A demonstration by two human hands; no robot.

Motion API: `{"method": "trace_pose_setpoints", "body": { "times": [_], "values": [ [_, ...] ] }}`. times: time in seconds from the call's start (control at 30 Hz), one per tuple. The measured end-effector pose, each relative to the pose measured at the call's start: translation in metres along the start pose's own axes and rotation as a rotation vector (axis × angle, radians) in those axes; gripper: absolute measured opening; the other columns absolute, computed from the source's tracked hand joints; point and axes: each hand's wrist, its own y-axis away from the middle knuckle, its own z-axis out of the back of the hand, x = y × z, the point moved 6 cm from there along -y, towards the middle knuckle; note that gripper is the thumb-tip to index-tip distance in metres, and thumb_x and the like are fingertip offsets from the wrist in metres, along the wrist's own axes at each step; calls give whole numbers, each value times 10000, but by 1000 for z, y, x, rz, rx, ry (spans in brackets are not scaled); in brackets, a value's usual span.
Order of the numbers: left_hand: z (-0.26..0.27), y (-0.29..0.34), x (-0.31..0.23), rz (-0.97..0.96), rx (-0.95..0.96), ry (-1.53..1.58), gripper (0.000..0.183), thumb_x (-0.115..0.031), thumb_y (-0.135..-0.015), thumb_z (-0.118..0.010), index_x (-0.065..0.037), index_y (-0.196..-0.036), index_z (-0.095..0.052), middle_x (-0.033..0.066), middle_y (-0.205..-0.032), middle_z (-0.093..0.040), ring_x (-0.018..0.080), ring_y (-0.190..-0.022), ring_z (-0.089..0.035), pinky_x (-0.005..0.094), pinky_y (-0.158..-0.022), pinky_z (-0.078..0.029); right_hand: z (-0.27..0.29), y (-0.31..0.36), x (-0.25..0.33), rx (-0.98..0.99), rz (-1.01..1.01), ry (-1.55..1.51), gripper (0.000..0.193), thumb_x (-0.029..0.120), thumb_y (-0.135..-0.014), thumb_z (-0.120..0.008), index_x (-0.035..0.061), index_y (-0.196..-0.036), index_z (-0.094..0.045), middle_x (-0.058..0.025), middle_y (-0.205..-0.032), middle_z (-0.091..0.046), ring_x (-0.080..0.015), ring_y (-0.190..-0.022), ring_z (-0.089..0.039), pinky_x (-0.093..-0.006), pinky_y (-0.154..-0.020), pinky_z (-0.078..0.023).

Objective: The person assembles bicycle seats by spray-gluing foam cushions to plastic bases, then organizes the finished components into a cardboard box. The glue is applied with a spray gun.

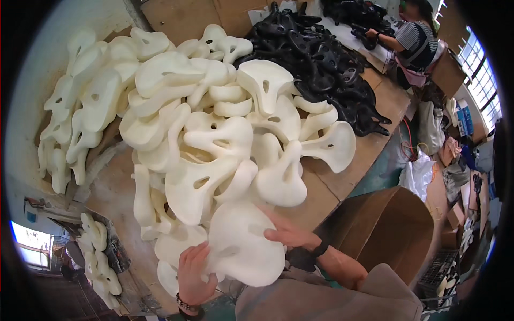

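Observation:
Between my two hands is a cream saddle-shaped foam pad (243,241), broad and rounded, with a shallow oval dent. My left hand (194,274) grips its lower left edge, fingers on the rim and thumb below. My right hand (289,234) holds its right side, with the thumb on the upper face and the other fingers partly hidden behind. Just beyond it lies a heap of similar cream pads (198,182), many with a slot through the middle. Some pads beneath the held one are partly covered.
Black shiny moulded pieces (321,59) are piled at the far right of the cardboard-covered table (332,184). An open cardboard box (396,230) stands close to my right arm. More cream pads (96,262) sit at lower left. A person (415,45) handles black pieces at the far right.

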Motion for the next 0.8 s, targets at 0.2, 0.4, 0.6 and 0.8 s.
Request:
{"method": "trace_pose_setpoints", "body": {
  "times": [0.2,0.4,0.6,0.8],
  "values": [
    [-15,-43,-11,283,-401,86,769,-75,-715,-735,3,-1430,-464,206,-1470,-487,383,-1406,-410,525,-1156,-339,64,2,-35,-388,55,-298,899,441,-991,-647,14,-1606,-149,-130,-1574,-335,-228,-1453,-305,-361,-1195,-268],
    [-86,-58,-25,448,-552,667,554,-266,-917,-736,-29,-1395,-587,208,-1365,-602,340,-1217,-570,448,-1063,-421,57,-27,-48,-563,-80,45,910,410,-991,-653,2,-1606,-119,-148,-1580,-326,-236,-1466,-292,-375,-1214,-245],
    [-126,21,84,633,-619,315,410,-192,-937,-687,-21,-1309,-658,192,-1341,-643,410,-1133,-630,549,-1140,-386,109,-55,1,-286,186,160,667,287,-1029,-601,87,-1586,-294,-121,-1342,-595,-207,-1143,-604,-349,-953,-506],
    [-97,69,77,720,-748,264,340,-157,-971,-656,-36,-1288,-681,147,-1203,-726,419,-935,-697,570,-1088,-438,308,-105,93,-917,293,971,239,232,-913,-674,36,-1039,-727,-143,-821,-710,-311,-753,-693,-407,-708,-547]
  ]
}}
